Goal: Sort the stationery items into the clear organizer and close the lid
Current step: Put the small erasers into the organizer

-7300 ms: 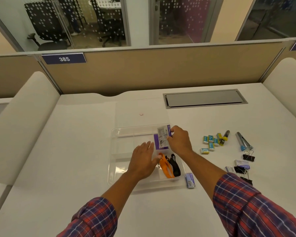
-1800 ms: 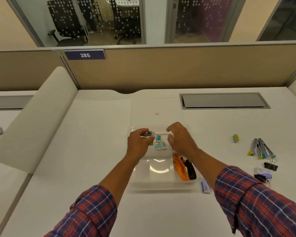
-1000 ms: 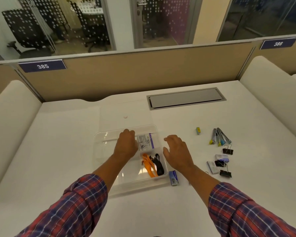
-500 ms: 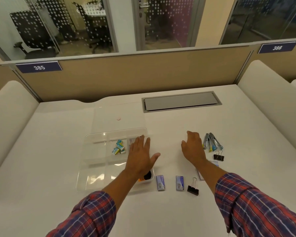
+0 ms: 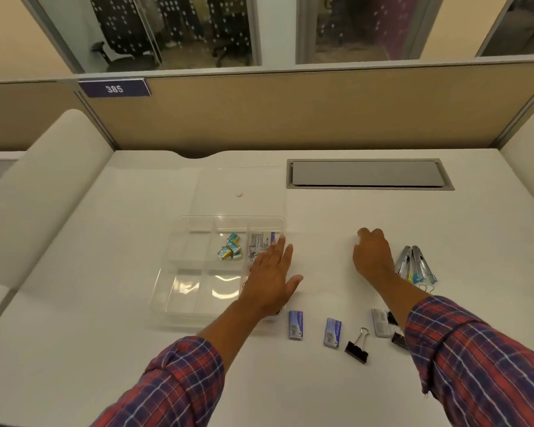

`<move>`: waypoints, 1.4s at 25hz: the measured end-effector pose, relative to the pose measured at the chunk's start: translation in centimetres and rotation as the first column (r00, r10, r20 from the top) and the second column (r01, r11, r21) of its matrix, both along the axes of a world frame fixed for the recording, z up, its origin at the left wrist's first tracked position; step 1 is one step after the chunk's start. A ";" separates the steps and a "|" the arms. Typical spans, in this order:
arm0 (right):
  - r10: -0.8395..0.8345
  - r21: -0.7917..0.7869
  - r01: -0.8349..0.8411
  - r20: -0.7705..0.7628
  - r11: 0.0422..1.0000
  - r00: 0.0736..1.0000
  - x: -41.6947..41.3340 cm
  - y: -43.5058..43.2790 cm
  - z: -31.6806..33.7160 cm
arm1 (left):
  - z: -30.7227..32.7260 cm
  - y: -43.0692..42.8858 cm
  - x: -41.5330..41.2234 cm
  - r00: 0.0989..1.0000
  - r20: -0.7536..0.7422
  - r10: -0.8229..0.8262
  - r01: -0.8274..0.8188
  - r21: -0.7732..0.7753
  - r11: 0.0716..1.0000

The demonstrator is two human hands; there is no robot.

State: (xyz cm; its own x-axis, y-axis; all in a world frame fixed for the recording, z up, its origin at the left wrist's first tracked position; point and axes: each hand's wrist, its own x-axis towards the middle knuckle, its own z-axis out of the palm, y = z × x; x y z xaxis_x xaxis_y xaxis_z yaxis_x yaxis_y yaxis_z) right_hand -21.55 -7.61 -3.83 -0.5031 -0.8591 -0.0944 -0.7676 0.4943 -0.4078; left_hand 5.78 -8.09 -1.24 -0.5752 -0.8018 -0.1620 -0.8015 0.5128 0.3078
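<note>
The clear plastic compartment organizer (image 5: 191, 254) lies left of centre, its clear lid (image 5: 259, 192) open flat on the far side. The left hand (image 5: 270, 280) rests flat and extended on its right rim. The right hand (image 5: 372, 257) has moved right over the stray eraser's spot and is curled; whether it grips anything cannot be told. Eraser pickup is probably underway.

Single head-mounted wide-angle view, facing forward and down onto desk (image 5: 321, 396), close in; edges seemingly bowed by lens.
</note>
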 end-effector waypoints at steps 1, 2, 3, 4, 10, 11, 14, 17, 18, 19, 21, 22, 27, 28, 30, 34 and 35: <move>0.026 -0.021 -0.026 0.006 0.999 1.000 0.7 0.1 -0.2 | 0.0 0.1 0.0 1.000 0.001 0.002 -0.002 -0.001 1.000; 0.063 -0.055 -0.062 0.022 0.997 0.998 1.4 0.1 -0.4 | 0.1 0.1 0.0 1.000 0.004 0.002 -0.002 -0.001 1.000; 0.097 -0.091 -0.092 0.053 0.992 0.994 2.1 0.2 -0.5 | 0.2 0.1 0.0 1.000 0.006 -0.001 0.001 0.001 1.000; 0.117 -0.122 -0.104 0.101 0.987 0.988 2.8 0.2 -0.6 | 0.4 0.1 0.0 1.000 0.004 -0.004 0.004 0.007 1.000; 0.060 -0.249 0.047 0.404 0.967 0.913 8.1 -0.7 2.5 | 1.4 -0.2 1.6 1.000 0.002 -0.007 0.007 0.053 0.999; 0.081 -0.276 0.040 0.412 0.960 0.908 9.3 -1.0 3.2 | 1.5 -0.4 2.4 1.000 0.002 0.007 -0.007 0.040 0.999; 0.166 -0.340 -0.013 0.425 0.940 0.890 13.1 -1.9 5.2 | 1.8 -1.6 5.6 0.999 -0.002 0.051 -0.051 -0.034 0.998; 0.288 -0.345 -0.155 0.378 0.926 0.880 17.3 -3.0 6.2 | 2.0 -3.1 9.6 0.995 0.030 0.100 -0.094 -0.141 0.985; 0.328 -0.336 -0.208 0.354 0.919 0.876 18.7 -3.3 6.3 | 1.8 -3.4 10.8 0.992 0.048 0.118 -0.108 -0.174 0.979; 0.358 -0.322 -0.249 0.340 0.913 0.870 19.9 -3.7 6.2 | 1.6 -3.7 11.9 0.989 0.060 0.134 -0.120 -0.190 0.974; 0.392 -0.287 -0.305 0.327 0.908 0.860 22.3 -4.3 5.8 | 1.1 -4.0 13.7 0.988 0.067 0.143 -0.129 -0.173 0.976; 0.399 -0.261 -0.327 0.310 0.908 0.863 23.3 -4.6 5.5 | 0.9 -4.0 14.3 0.988 0.071 0.136 -0.124 -0.156 0.980; 0.378 -0.106 -0.370 0.075 0.923 0.923 26.1 -5.7 4.4 | 0.2 -4.1 15.8 0.991 0.102 0.085 -0.073 -0.118 0.990; 0.377 -0.076 -0.373 0.052 0.925 0.925 26.3 -5.7 4.2 | 0.1 -4.1 15.8 0.992 0.100 0.079 -0.067 -0.124 0.990; 0.367 -0.063 -0.365 0.027 0.929 0.930 26.4 -5.6 4.0 | -0.1 -4.2 15.8 0.993 0.090 0.077 -0.065 -0.127 0.990; 0.355 -0.160 -0.354 -0.021 0.921 0.935 26.2 -3.8 4.0 | -0.4 -4.4 15.8 0.995 0.067 0.070 -0.060 -0.149 0.987; 0.345 -0.190 -0.344 -0.031 0.919 0.938 26.1 -3.2 4.0 | -0.5 -4.5 15.7 0.996 0.063 0.066 -0.055 -0.160 0.986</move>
State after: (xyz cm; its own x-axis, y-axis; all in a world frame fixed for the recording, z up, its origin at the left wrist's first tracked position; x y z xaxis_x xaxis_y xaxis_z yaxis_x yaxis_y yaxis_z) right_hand 4.53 -10.77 0.17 -0.1727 -0.9812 0.0863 -0.8751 0.1126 -0.4707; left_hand 21.49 -12.60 -1.69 -0.5169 -0.8534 -0.0674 -0.8487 0.5006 0.1708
